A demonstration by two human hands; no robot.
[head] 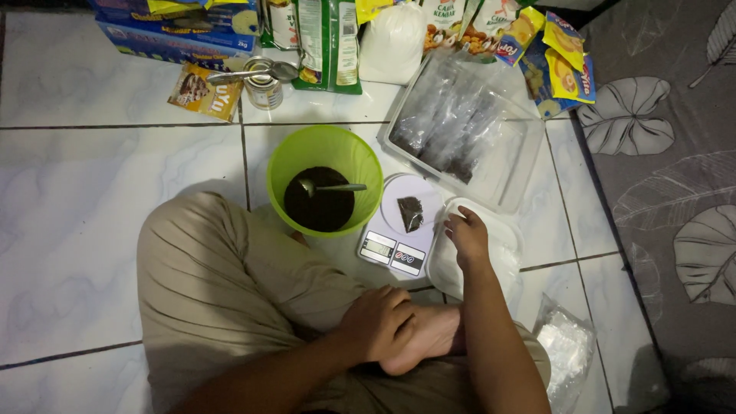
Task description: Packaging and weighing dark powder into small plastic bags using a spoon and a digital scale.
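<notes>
left hand [377, 322] cupped over own foot [425, 341] | right hand [466, 234] in white tub [498, 238], fingertips hidden, grip unclear | dark packet [410, 212] on scale [399, 230] just left of it

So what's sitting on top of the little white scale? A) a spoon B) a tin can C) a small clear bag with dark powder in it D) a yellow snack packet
C: a small clear bag of dark powder lies on the round plate of the white scale; the spoon is in the green bucket.
</notes>
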